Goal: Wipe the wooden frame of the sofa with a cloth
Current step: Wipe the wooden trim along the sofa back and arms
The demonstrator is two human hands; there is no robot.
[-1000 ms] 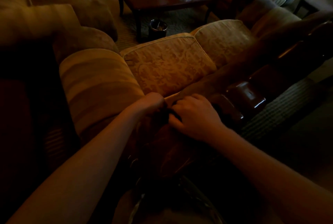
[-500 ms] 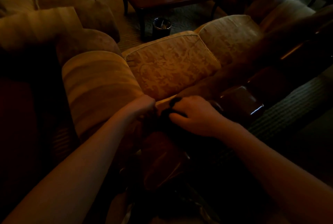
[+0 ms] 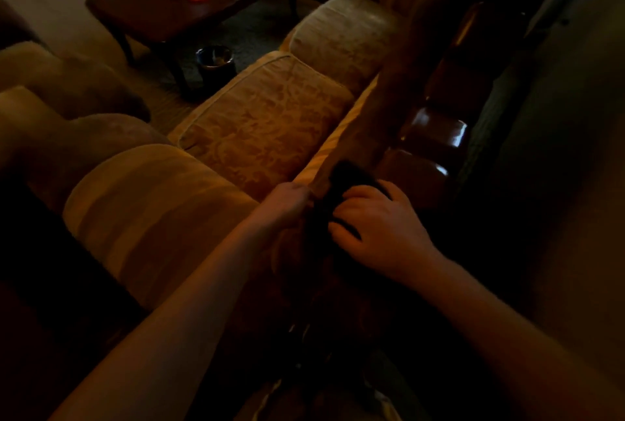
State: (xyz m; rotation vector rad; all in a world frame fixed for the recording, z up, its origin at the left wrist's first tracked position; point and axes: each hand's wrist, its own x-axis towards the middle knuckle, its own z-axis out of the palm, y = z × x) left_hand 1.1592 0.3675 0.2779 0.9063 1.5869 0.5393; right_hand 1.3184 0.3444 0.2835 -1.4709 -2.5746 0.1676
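Observation:
The room is dim. A glossy dark wooden frame point(image 3: 436, 131) runs along the top of the sofa back, from the middle toward the upper right. A dark cloth point(image 3: 345, 177) lies on the sofa back's near end, beside the frame. My right hand point(image 3: 375, 224) rests on the cloth with its fingers curled over it. My left hand point(image 3: 291, 200) grips the fabric edge of the sofa back just left of the cloth; its fingers are hidden.
Patterned tan seat cushions point(image 3: 267, 123) lie left of the back. A striped sofa arm point(image 3: 152, 211) is at the lower left. A dark coffee table point(image 3: 189, 11) with small items stands beyond, a dark bin point(image 3: 216, 63) beside it. Another armchair point(image 3: 67, 82) sits left.
The view has swung so the sofa back runs more steeply up the frame. My right hand slid a little along the sofa back with the cloth; my left hand stays at the fabric edge.

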